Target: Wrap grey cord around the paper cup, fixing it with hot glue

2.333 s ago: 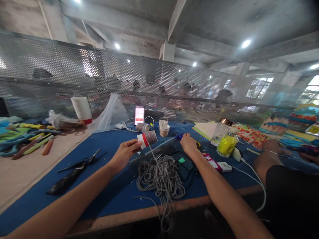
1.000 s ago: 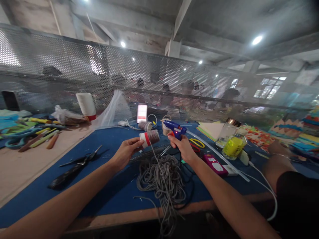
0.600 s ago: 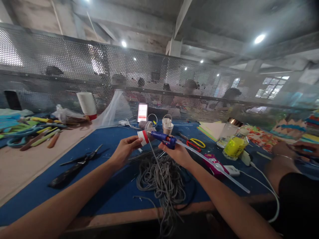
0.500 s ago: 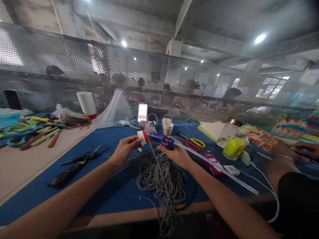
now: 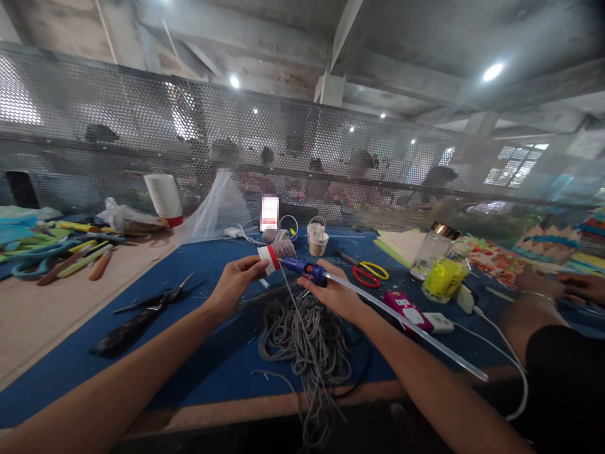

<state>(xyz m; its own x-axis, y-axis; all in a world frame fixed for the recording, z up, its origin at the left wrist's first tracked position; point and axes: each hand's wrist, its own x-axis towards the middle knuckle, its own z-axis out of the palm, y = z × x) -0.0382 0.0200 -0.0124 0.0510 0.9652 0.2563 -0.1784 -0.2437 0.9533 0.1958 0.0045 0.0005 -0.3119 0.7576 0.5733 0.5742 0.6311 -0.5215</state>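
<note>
My left hand (image 5: 235,285) is closed around a small paper cup (image 5: 270,255) with a red band, partly wrapped in grey cord. My right hand (image 5: 333,295) grips a blue glue gun (image 5: 305,269) whose nozzle points left at the cup. A long clear glue stick (image 5: 411,328) sticks out of the gun's back toward the lower right. A strand of grey cord runs from the cup down to a loose pile of grey cord (image 5: 302,337) on the blue table (image 5: 212,353) below my hands.
Black scissors (image 5: 142,312) lie left of my arm. Red-and-yellow scissors (image 5: 368,273), a pink box (image 5: 407,310), a white charger, a glass jar (image 5: 429,249) and a yellow bottle (image 5: 438,278) lie to the right. Small wrapped cups (image 5: 317,236) stand behind. Another person's arm (image 5: 534,302) rests at right. A perforated metal screen backs the table.
My right hand picked the blue glue gun up from the table, swung it left and brought its nozzle to the cup. My left hand kept the cup nearly still.
</note>
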